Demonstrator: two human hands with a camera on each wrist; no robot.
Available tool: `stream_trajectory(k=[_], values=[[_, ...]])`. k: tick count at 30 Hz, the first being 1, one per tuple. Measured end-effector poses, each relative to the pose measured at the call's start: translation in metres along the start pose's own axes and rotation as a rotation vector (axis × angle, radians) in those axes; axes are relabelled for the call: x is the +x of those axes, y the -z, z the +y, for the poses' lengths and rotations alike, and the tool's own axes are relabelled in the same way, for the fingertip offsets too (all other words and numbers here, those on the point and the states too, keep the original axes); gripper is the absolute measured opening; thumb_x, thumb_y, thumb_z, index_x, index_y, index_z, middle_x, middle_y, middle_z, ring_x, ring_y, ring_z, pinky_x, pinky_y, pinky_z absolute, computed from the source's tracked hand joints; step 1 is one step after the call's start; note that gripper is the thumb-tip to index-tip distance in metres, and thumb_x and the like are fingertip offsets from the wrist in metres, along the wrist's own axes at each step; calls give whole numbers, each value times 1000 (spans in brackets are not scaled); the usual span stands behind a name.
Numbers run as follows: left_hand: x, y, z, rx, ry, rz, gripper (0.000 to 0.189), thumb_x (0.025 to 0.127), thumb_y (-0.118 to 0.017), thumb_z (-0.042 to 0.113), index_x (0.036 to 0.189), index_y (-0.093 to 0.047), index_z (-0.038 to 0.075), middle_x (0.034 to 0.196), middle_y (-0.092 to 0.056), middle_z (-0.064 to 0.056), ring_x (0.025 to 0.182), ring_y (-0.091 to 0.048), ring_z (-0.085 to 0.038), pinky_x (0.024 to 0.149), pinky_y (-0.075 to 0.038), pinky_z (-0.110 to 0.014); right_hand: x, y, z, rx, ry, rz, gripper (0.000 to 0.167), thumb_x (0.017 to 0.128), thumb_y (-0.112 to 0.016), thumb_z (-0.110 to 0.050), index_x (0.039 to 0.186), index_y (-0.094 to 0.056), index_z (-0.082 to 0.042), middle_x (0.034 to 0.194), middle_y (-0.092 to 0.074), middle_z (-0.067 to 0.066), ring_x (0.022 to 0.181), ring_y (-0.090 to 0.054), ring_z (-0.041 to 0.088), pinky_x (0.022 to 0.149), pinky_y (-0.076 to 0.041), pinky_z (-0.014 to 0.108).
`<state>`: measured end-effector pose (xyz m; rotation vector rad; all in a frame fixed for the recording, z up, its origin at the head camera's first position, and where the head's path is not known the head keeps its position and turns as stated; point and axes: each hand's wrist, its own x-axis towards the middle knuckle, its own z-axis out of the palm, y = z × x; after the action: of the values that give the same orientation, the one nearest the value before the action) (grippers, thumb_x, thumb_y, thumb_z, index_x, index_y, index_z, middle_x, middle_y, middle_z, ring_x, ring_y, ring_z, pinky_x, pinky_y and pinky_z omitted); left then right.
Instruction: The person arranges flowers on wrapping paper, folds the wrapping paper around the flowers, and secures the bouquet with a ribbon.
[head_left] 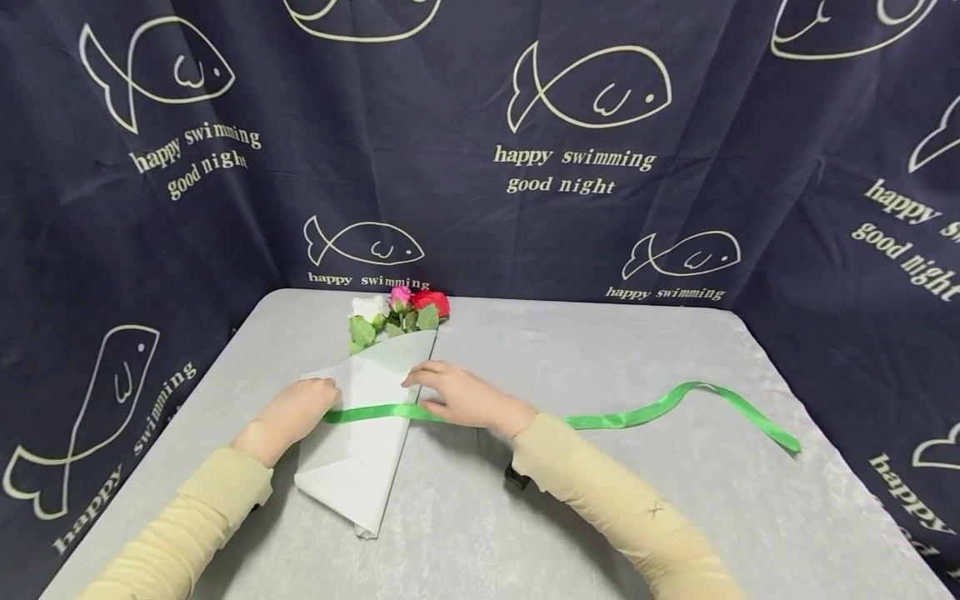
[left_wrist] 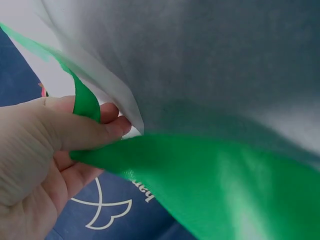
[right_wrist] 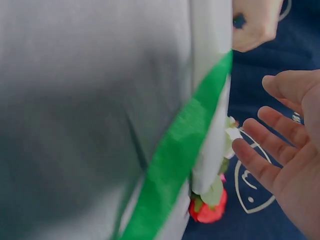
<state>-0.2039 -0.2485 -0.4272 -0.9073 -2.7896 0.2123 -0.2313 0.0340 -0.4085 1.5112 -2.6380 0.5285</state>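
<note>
A bouquet wrapped in white paper (head_left: 367,454) lies on the table, its white, pink and red roses (head_left: 430,303) showing at the far end. Across its middle runs a green ribbon (head_left: 390,412). At the left edge of the wrap my left hand (head_left: 294,414) pinches the ribbon; its fingertips (left_wrist: 116,128) are right at the paper's edge in the left wrist view. My right hand (head_left: 467,393) hovers over the right edge of the bouquet, above the ribbon. In the right wrist view its fingers (right_wrist: 272,137) are loosely spread, with nothing held between them.
The ribbon's long tail (head_left: 660,407) trails rightward over the grey cloth-covered table (head_left: 600,517). Dark blue curtains (head_left: 480,217) with fish drawings and lettering stand behind and at both sides of the table.
</note>
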Motion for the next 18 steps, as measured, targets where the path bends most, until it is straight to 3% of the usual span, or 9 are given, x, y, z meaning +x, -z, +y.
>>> stream_trajectory(k=[6,10,15,18], values=[[-5,3,-3,-30,11,-19,26,80,-59,-8,64,-52,12,67,-53,-3,60,-52,-18,56,-44,-31,8,-17,-3,-78,65,-137,36,94,-58,-18,129,-57,-15,137,-51,5,127,-46,21,109,-33,31],[-11,9,0,-64,64,-58,28,78,-58,-11,63,-50,12,67,-53,-4,59,-51,-18,55,-43,-32,9,-25,-5,-156,79,-213,36,95,-56,-21,131,-56,-18,140,-49,2,127,-45,20,107,-35,30],[-6,20,18,-100,134,-61,15,76,-64,-11,79,-63,4,76,-57,-7,68,-58,-24,60,-50,-37,9,-27,-8,-220,82,-235,38,95,-57,-22,133,-55,-20,140,-48,1,124,-46,20,103,-39,31],[1,24,33,-194,96,-44,14,78,-68,-3,91,-67,1,87,-63,-9,78,-62,-26,67,-53,-39,9,-28,-10,-237,68,-244,40,95,-56,-22,135,-53,-22,141,-47,0,125,-45,21,102,-40,33]])
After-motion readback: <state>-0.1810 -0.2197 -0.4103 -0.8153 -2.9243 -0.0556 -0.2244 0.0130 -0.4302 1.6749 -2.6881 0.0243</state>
